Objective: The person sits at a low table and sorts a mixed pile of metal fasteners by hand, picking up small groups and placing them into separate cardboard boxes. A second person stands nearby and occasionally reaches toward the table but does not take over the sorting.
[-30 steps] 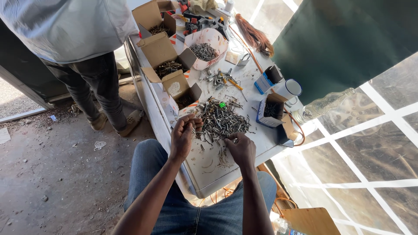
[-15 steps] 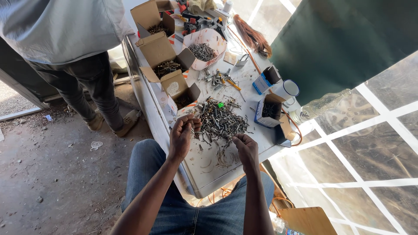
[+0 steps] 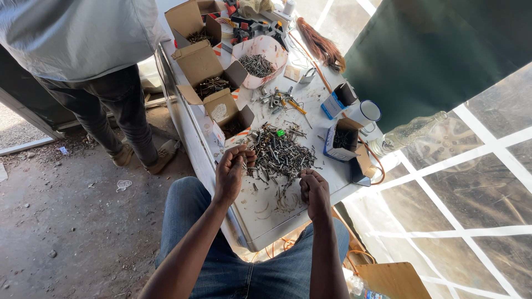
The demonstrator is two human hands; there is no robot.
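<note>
I sit at the white counter [image 3: 260, 221] with my knees under its near edge. My left hand [image 3: 231, 171] is curled half shut at the left edge of the screw pile [image 3: 281, 152], fingertips pinched on a few small screws; I cannot tell how many. My right hand [image 3: 314, 188] is closed in a loose fist just below the pile's right side, fingers bent inward; whether it grips a screw I cannot tell. The pile lies spread on the counter between and just beyond my hands, a heap of dark and silvery screws with a small green bit [image 3: 281, 133] near its far edge.

Three open cardboard boxes stand in a row along the counter's left edge: the nearest box [image 3: 231, 117] just beyond my left hand, a middle box [image 3: 208, 75] with dark screws in it, and a far box [image 3: 191, 25]. Right of them a pale tub [image 3: 260, 58] holds more screws, and a scatter of silvery bolts [image 3: 277, 98] lies between tub and pile. To the right of the pile are a blue-and-white box [image 3: 341, 143] with screws inside, another small blue box [image 3: 339, 101] and a white mug [image 3: 368, 113]. A clear bottle [image 3: 410, 133] lies past the mug.

Another person in dark trousers [image 3: 111, 116] stands at the counter's far left.
</note>
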